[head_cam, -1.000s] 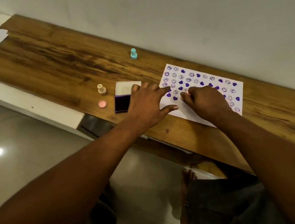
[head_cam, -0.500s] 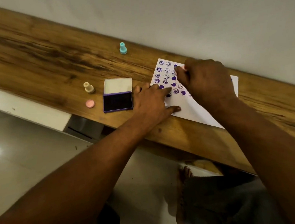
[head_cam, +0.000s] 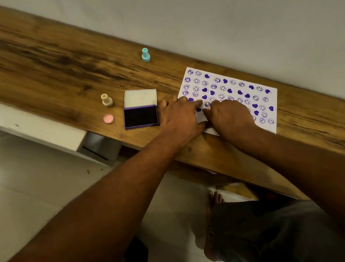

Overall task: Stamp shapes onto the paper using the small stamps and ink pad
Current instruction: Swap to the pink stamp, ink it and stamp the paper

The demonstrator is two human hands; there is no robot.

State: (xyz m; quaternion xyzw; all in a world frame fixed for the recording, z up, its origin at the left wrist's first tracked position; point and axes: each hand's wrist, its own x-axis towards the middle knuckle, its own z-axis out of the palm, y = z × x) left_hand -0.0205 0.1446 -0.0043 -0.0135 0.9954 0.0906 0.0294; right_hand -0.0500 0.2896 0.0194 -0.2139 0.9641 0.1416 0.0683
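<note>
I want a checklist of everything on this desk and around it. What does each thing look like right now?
Surface: wooden desk, against a pale wall.
Job's things: paper covered in purple smileys and hearts; ink pad open, lid back; teal stamp and cream stamp standing upright, apart.
Clutter: pink cap lying flat near the cream stamp.
Grippers: left hand flat on the paper's near left part; right hand curled, pressing down on the paper; whether it holds a stamp is hidden.
Cables: nothing seen.
Surroundings: shiny tiled floor, bare foot under the desk.
</note>
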